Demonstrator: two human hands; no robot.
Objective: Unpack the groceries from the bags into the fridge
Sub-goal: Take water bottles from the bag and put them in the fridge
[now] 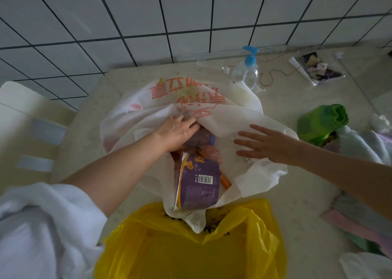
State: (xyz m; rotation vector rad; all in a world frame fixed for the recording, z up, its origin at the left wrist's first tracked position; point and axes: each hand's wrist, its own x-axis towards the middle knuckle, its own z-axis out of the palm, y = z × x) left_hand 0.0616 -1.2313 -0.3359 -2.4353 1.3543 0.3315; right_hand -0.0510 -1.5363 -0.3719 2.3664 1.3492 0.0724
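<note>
Two hands at the white bag [212, 113], mid-tabletop.
We note the left hand [178, 130] reaching into the bag's mouth, fingers curled round a bottle with a blue cap [203, 138]; the right hand [267, 145] lies flat on the bag's right flap, fingers straight and spread. A purple package [199, 183] juts from the opening toward the near edge, over a yellow bag [191, 247]. A pump bottle [247, 68] stands near the tabletop's [84, 130] far edge, a green bag [320, 124] at the right edge.
</note>
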